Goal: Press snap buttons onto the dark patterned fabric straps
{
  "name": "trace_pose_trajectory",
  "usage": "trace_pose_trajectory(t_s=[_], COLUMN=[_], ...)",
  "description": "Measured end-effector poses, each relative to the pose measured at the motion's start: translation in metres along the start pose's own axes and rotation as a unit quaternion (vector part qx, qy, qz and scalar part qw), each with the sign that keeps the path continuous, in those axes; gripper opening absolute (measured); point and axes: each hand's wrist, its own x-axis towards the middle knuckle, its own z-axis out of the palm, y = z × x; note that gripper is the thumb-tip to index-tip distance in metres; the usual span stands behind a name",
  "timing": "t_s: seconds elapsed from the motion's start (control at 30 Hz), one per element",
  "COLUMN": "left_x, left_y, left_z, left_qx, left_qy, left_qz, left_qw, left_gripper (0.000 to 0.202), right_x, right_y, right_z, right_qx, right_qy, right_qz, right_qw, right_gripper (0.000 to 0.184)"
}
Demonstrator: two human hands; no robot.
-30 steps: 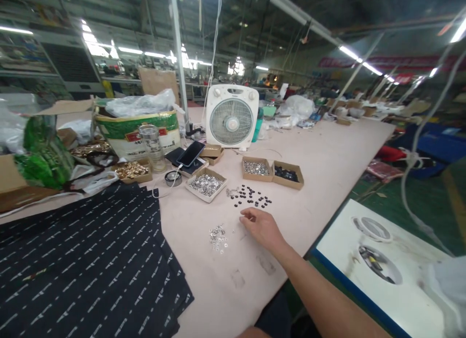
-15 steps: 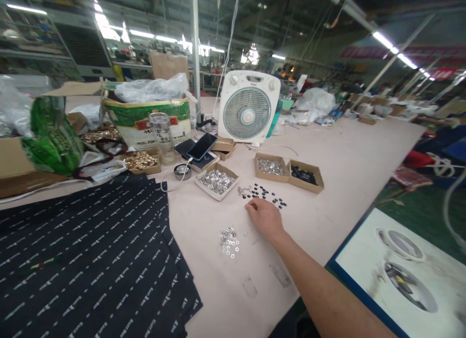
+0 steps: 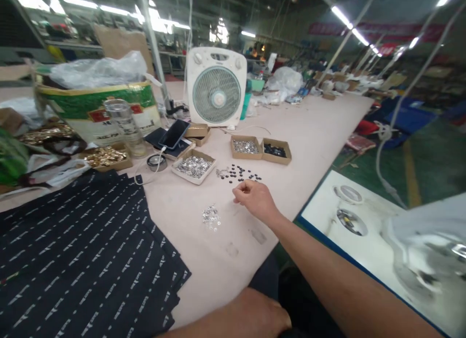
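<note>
My right hand (image 3: pixel 257 199) is over the table with thumb and fingertips pinched together; whatever they hold is too small or hidden to make out. Just beyond it lie scattered black snap buttons (image 3: pixel 240 173), with a few silver pieces (image 3: pixel 221 173) beside them. Nearer to me and to the left of that hand is a loose group of small silver ring-shaped pieces (image 3: pixel 211 217). At the bottom edge shows the back of my left hand (image 3: pixel 264 311), its fingers hidden from view.
Open boxes hold silver pieces (image 3: pixel 194 166), more silver pieces (image 3: pixel 245 146), black pieces (image 3: pixel 274 150) and gold pieces (image 3: pixel 107 156). Dark printed fabric (image 3: pixel 83 260) covers the left side. A phone (image 3: pixel 175 134), a glass (image 3: pixel 125 126) and a fan (image 3: pixel 217 88) stand behind; a white machine (image 3: pixel 429 245) is at right.
The view has turned to the right, bringing the white machine into sight. My left hand has come in at the bottom. My right hand has drawn slightly away from the black buttons, still pinched.
</note>
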Motion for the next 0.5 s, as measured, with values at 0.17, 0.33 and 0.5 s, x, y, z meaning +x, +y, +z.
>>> trace_pose_trajectory(t_s=[0.17, 0.33, 0.5], left_x=[-0.011, -0.017, -0.02], left_y=[0.011, 0.022, 0.037], left_z=[-0.004, -0.002, 0.014], left_qx=[0.1, 0.223, 0.317], left_qy=[0.043, 0.014, 0.003], left_qz=[-0.009, 0.028, 0.109], left_qw=[0.994, 0.974, 0.942], left_gripper=[0.009, 0.017, 0.02], right_x=[-0.126, -0.255, -0.311], right_y=[0.032, 0.064, 0.062], right_z=[-0.034, -0.024, -0.019], right_qx=[0.254, 0.3, 0.386], right_qy=[-0.039, 0.015, 0.054], right_qz=[0.122, 0.236, 0.282], right_qw=[0.959, 0.924, 0.877], right_gripper=[0.015, 0.016, 0.014])
